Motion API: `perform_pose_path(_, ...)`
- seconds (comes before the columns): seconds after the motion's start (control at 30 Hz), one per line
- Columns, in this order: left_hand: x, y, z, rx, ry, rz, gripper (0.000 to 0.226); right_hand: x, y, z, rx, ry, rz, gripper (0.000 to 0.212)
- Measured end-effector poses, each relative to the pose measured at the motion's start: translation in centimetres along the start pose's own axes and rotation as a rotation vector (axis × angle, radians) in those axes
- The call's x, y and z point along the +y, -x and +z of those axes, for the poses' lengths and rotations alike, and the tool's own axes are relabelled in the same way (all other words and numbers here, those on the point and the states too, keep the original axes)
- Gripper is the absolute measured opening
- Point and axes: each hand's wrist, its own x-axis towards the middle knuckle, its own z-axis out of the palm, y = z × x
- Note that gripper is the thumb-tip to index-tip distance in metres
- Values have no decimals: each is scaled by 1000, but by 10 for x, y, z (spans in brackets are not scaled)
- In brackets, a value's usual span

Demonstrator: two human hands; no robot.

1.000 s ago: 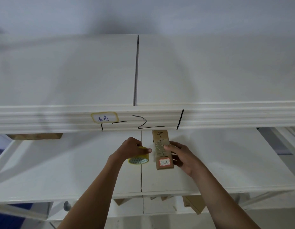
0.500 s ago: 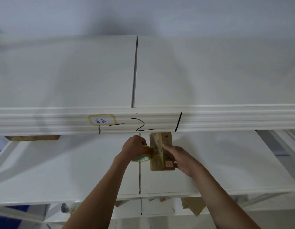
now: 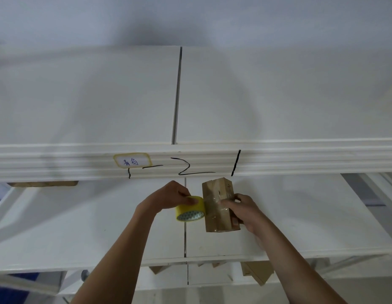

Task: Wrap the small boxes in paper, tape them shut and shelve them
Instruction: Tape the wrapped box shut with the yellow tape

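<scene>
White shelf point(image 3: 103, 227) lay below. Taping was underway: left hand point(image 3: 168, 197) gripped the tape roll point(image 3: 189, 210), right hand point(image 3: 243, 208) clasped the box point(image 3: 217, 205); next, probably tearing the tape.

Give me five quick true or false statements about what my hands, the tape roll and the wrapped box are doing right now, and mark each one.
1. The left hand holds a yellow tape roll. True.
2. The right hand holds a pair of scissors. False: it grips the paper-wrapped box.
3. The tape roll sits against the left side of the box. True.
4. The box lies flat on the top shelf. False: it is held over the lower shelf board, below the labelled shelf edge.
5. The label on the shelf edge has a red border. False: its border is yellow.
</scene>
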Motion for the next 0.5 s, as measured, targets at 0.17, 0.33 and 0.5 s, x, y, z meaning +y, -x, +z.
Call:
perform_pose_path(0.17,-17,-4,2,211,-221,-81,37,-3,2,-8,-75,-96,-18,39)
perform_pose_path(0.33,-29,-6,13,146,-280,-135,44,10,1,-12,-125,-76,28,39)
perform_pose_path(0.5,-34,-13,31,102,-352,-157,50,30,3,-12,-172,-140,114,37)
